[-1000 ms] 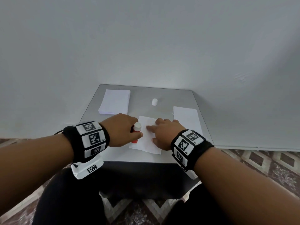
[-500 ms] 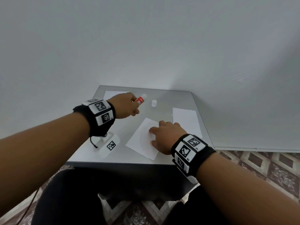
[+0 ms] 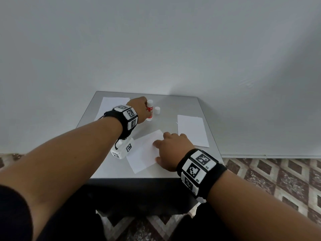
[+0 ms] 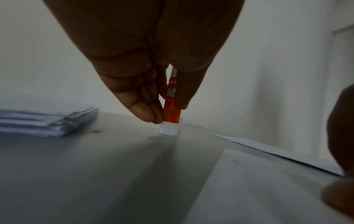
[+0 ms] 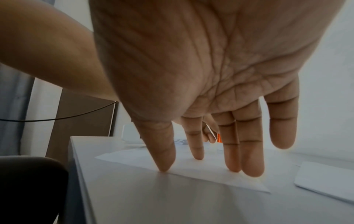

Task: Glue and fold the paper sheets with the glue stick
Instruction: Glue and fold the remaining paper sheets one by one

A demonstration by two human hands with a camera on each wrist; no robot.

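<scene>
Glue stick [image 3: 149,110], orange w/ white ends, uncapped, upright at table's far middle; white sheet [image 3: 144,152] flat, skewed, near front edge.

Orange-red glue stick [image 3: 149,110] with white ends; white cap [image 3: 157,110]. White paper sheets [image 3: 145,152] on grey worktop [image 3: 173,105]. Brown-and-beige diamond-patterned floor [image 3: 278,180].

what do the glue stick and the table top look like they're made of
Glue stick: apparently smooth plastic, an orange-red printed barrel with a white base.
Table top: a smooth grey surface with a dull sheen that mirrors the stick; laminate or painted metal, I cannot tell which.
</scene>
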